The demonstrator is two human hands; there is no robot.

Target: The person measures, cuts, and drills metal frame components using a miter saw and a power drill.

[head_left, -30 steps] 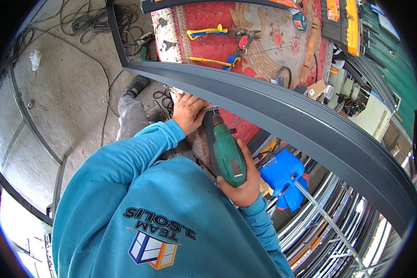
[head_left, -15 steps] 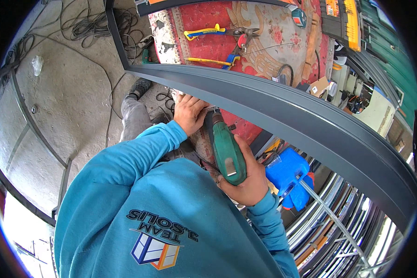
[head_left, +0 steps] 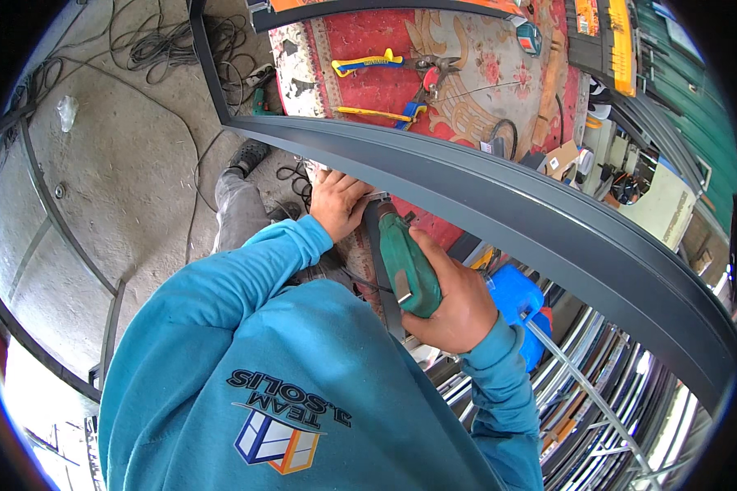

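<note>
Driving a green drill up at the underside of a dark grey frame rail

The right hand has its fingers wrapped tight round the green drill, which points up at the grey frame rail; the left hand presses curled fingers against the rail beside the drill's nose. Judged from here, keeping the drill square to the rail and the bracing fingers off the bit matters most. A blue canister sits just right of the wrist. Yellow-handled clamps lie on the red patterned rug; a flat cardboard box rests at its right edge.
</note>
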